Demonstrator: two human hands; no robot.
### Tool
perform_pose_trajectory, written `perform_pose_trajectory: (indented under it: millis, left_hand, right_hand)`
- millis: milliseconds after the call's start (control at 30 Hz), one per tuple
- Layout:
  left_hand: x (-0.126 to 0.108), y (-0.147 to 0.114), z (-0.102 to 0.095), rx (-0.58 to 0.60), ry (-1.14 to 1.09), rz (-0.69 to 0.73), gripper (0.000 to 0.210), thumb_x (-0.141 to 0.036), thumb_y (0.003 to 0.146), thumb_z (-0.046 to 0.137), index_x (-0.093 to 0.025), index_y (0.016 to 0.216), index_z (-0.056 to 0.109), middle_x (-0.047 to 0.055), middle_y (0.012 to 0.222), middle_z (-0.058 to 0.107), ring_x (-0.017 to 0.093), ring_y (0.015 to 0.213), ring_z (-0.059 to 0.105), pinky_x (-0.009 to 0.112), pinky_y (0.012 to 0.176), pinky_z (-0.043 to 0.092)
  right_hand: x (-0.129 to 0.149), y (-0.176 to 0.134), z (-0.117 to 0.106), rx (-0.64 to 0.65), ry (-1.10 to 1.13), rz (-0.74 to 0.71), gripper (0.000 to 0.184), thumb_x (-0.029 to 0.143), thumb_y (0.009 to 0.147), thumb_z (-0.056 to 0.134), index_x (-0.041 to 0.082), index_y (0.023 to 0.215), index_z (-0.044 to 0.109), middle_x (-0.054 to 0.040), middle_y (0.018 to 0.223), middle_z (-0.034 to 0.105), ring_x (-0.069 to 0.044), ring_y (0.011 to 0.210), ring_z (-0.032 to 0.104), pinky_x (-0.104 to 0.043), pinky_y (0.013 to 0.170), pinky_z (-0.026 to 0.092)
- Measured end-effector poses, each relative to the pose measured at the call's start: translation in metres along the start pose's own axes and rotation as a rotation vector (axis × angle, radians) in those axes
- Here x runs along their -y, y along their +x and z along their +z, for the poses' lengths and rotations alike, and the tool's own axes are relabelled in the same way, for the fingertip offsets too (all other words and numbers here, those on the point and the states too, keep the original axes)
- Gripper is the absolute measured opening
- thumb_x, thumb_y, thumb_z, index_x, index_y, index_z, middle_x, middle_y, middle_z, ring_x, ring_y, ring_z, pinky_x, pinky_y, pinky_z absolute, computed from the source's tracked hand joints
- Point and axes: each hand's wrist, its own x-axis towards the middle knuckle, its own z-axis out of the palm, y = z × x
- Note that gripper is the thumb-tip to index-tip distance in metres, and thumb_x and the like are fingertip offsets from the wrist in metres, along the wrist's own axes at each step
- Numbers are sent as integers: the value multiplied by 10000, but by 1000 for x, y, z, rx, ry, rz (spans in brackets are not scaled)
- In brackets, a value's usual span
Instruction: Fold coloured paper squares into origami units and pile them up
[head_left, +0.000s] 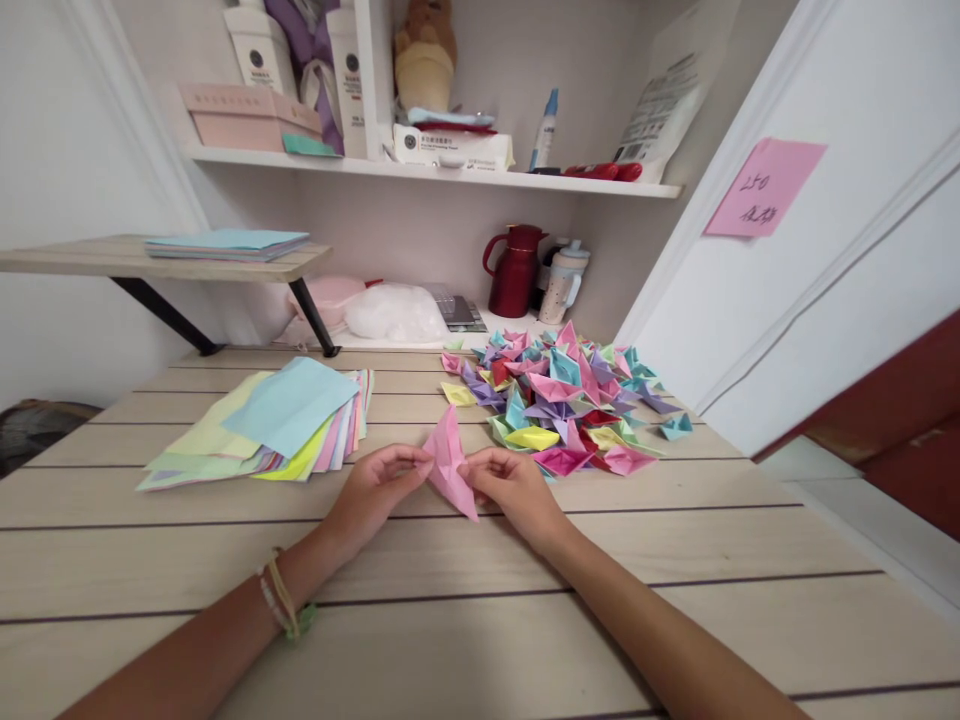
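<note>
A pink folded paper boat [448, 465] is held over the middle of the table, its long pointed ends running away from and toward me. From its left side my left hand [382, 480] pinches it between thumb and fingers. On the opposite side my right hand [514, 490] grips it the same way. Just beyond my right hand lies a heap of small folded paper boats [559, 395] in pink, blue, purple, yellow, green and red. Fanned-out sheets of coloured paper [292, 405], a light blue one on top, lie beyond my left hand.
A small raised wooden shelf [75, 255] bears more paper sheets [225, 243]. At the back stand a dark red jug [514, 270] and a pale lidded cup [564, 285], near a white plastic bag [396, 312]. One lone blue boat [676, 427] lies right of the heap.
</note>
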Motion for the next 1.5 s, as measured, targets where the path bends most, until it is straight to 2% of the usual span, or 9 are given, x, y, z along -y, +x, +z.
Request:
perform_pose_trajectory:
  millis: [100,233,433,600,800,967,1133,1367,1500]
  left_hand:
    - [-1,-1,0,-16,-35,11,220,-284,685,685,-168,849,596,17,765,659,144,726,597,238,663,448]
    - [2,1,-1,72,-110,-31,356,-294,702,673,-181,1010,534,10,769,643,134,691,587,237,633,445]
    - [7,3,-4,217,-52,11,164,-238,680,683,-165,809,614,23,774,643,161,771,594,276,728,461]
    - [1,2,-5,197,87,57,113,-212,628,709,-171,709,642,7,704,633,165,700,581,267,678,462]
    - [10,4,-5,233,-38,19,134,-269,726,645,-160,793,605,27,785,632,160,772,589,287,747,460]
    - [9,4,-4,160,-69,15,204,-282,697,675,-156,842,605,42,823,641,157,778,591,282,739,466]
    - [4,3,-3,157,-73,-11,212,-296,691,681,-158,837,612,34,799,644,150,755,591,255,693,471]
    - [5,3,-3,173,-134,-47,204,-278,664,711,-158,797,613,6,727,639,126,686,583,235,643,462]
    - [4,3,-3,199,-134,-50,171,-261,664,712,-156,730,595,-11,686,623,111,654,568,222,629,447]
  right_hand:
    - [0,-1,0,-6,5,1,282,385,593,746,132,667,643,40,516,507,-57,451,360,-203,433,234]
    - [2,-2,2,14,60,37,304,406,580,756,144,600,603,46,489,481,-61,446,341,-214,437,215]
    - [5,-1,0,39,198,91,312,408,591,754,159,583,565,56,497,486,-61,447,360,-204,443,235]
    - [7,-1,-2,113,197,125,333,444,611,732,154,588,571,43,529,535,-63,453,394,-203,454,263]
    - [9,-3,0,114,165,106,283,438,661,699,169,721,635,41,570,552,-69,479,444,-192,470,319]
    - [6,-2,1,105,119,64,272,418,650,705,165,746,675,18,615,578,-82,517,478,-215,521,383]
    - [2,-1,2,99,59,3,270,397,650,706,163,784,692,26,575,544,-75,485,432,-213,485,355]
    - [7,-4,4,25,82,59,265,363,540,784,156,660,671,35,545,553,-77,490,450,-220,499,392]
    - [7,-4,5,55,200,122,259,356,537,793,157,635,658,32,570,587,-77,508,488,-211,522,401]
